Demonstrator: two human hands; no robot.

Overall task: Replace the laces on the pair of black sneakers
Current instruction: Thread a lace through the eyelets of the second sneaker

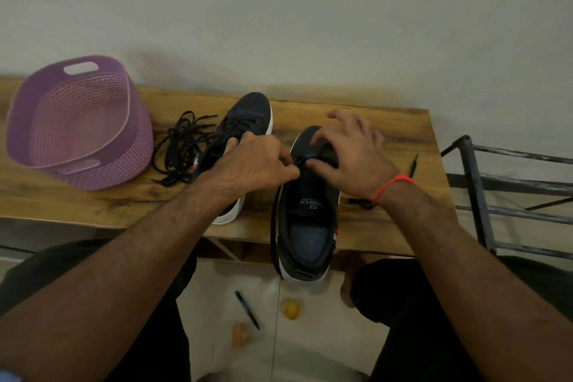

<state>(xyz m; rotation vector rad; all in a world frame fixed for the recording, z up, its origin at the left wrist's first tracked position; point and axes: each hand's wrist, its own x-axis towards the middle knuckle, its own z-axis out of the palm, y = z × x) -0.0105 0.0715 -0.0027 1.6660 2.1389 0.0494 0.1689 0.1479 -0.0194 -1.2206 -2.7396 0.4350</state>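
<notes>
A black low-top sneaker with a white sole [305, 226] sits at the front edge of the wooden worktop [387, 226], its heel overhanging that edge. The left hand [257, 164] pinches a black lace [274, 220] at the sneaker's eyelets, and the lace trails down past the heel. The right hand [350, 152] grips the sneaker's tongue, its outer fingers spread. A second black sneaker [245, 118] lies just beside it, partly under the left hand. Loose black laces [183, 146] are heaped between that sneaker and a purple perforated plastic basket [77, 124] at the left edge. A black pen [247, 309] lies on the floor.
</notes>
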